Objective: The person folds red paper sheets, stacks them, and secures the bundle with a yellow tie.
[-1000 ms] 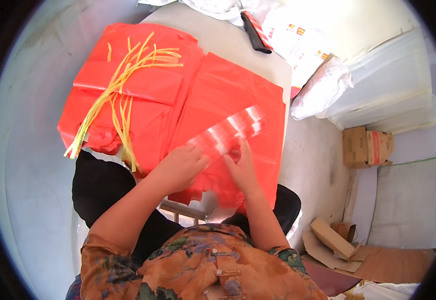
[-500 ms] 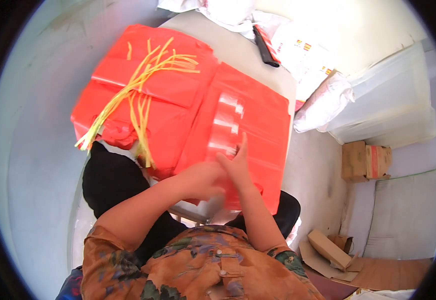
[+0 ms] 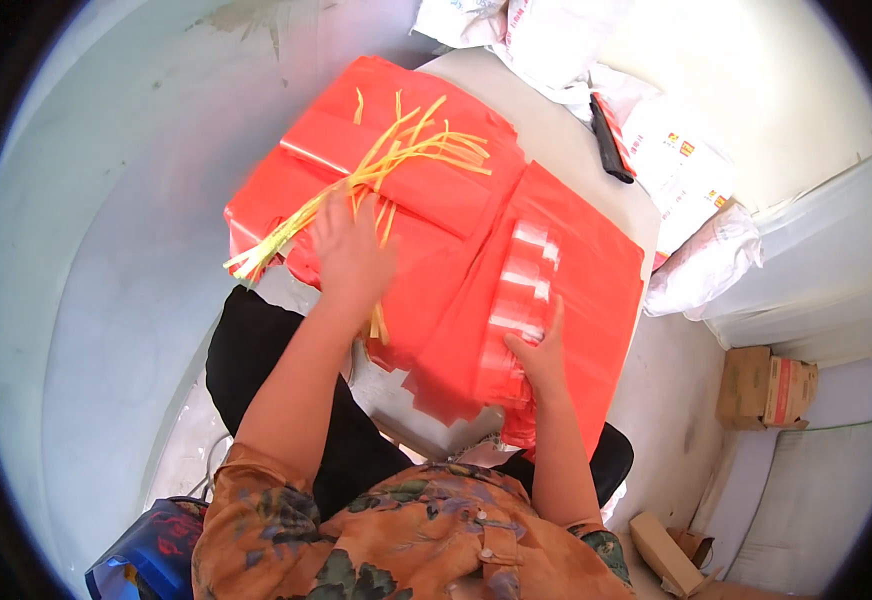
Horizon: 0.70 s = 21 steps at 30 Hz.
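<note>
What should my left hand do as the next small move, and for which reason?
Perhaps the left hand should pinch one strip from the yellow strips: it is over them with fingers spread, while the right hand is at the folded red plastic bundle, which shows no strip around it.

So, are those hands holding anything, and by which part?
Can't tell: the left hand is over the yellow strips, the right hand at the right edge of the striped bundle.
</note>
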Each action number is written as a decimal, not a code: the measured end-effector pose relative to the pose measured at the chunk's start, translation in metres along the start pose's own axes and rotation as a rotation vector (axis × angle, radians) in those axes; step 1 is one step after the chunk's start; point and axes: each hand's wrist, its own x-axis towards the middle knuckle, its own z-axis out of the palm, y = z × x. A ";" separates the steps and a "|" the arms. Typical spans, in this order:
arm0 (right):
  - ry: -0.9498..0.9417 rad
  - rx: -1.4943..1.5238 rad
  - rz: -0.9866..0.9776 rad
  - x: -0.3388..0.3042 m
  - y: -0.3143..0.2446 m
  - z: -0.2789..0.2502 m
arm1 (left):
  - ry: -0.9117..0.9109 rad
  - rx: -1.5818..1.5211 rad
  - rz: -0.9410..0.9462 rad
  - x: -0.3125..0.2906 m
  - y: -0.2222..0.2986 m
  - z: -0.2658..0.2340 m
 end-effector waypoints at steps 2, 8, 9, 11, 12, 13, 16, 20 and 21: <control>0.003 0.014 0.056 -0.002 -0.007 0.000 | 0.148 0.172 -0.107 0.004 -0.027 0.010; 0.012 0.017 0.199 -0.007 -0.029 0.000 | -0.126 0.336 -0.151 0.003 -0.046 -0.002; 0.001 0.023 0.198 -0.006 -0.028 -0.002 | -0.125 0.333 -0.147 0.004 -0.041 -0.004; 0.017 0.103 0.214 -0.005 -0.020 -0.007 | -0.115 0.078 -0.012 0.007 -0.020 -0.009; 0.028 0.180 0.229 -0.005 -0.015 -0.010 | -0.120 0.073 -0.005 0.004 -0.012 -0.007; 0.033 0.181 0.232 -0.004 -0.013 -0.011 | -0.135 -0.078 0.109 -0.002 -0.005 -0.007; -0.010 0.366 0.251 0.004 0.003 -0.022 | -0.363 -0.429 0.082 -0.006 0.014 0.000; -0.067 0.463 0.353 0.003 0.016 -0.036 | -0.556 -0.438 0.083 -0.009 0.017 0.016; -0.067 0.506 0.375 -0.001 0.015 -0.035 | -0.561 -0.437 0.085 -0.011 0.017 0.020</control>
